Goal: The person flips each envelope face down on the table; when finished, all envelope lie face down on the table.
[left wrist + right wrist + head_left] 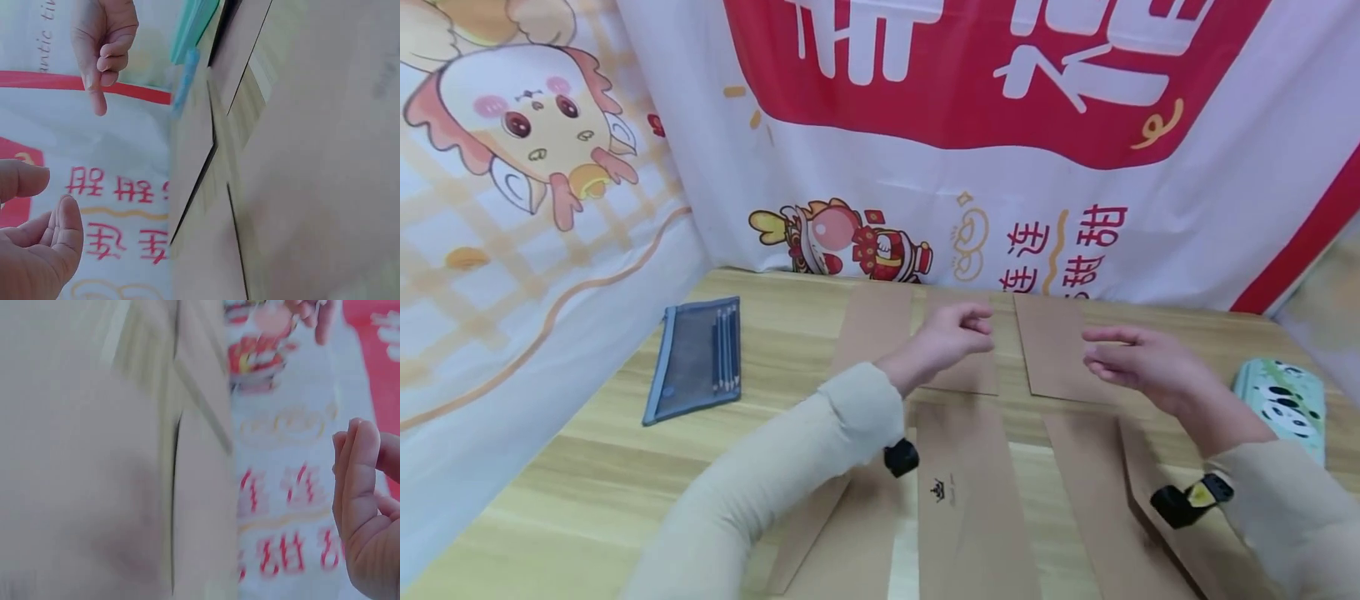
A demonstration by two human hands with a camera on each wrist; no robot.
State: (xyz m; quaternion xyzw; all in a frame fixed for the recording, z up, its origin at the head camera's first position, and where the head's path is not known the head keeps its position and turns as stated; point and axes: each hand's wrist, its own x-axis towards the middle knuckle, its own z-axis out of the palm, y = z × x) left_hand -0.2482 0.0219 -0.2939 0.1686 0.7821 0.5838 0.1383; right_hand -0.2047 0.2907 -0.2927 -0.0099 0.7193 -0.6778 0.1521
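Observation:
My left hand [942, 340] hovers over the back middle kraft sheet [962, 372], its fingers loosely bent with nothing between them. In the left wrist view that hand [44, 250] shows thumb and fingers apart. The right hand [1138, 364] hangs in the air beside the back right kraft sheet [1052, 350], also holding nothing. Seen from the right wrist, the hand [362, 506] has its fingers upright and relaxed. Below the hands lie a front middle kraft piece [973, 517] with a small printed crown and a front right folded kraft piece [1097, 500].
At the left lies a blue mesh pouch [692, 358] with several pencils. A mint panda case [1285, 408] stands at the right, partly behind the right forearm. More kraft pieces lie at back left [872, 325] and front left [857, 533]. Printed cloth [865, 167] hangs behind the wooden table [595, 492].

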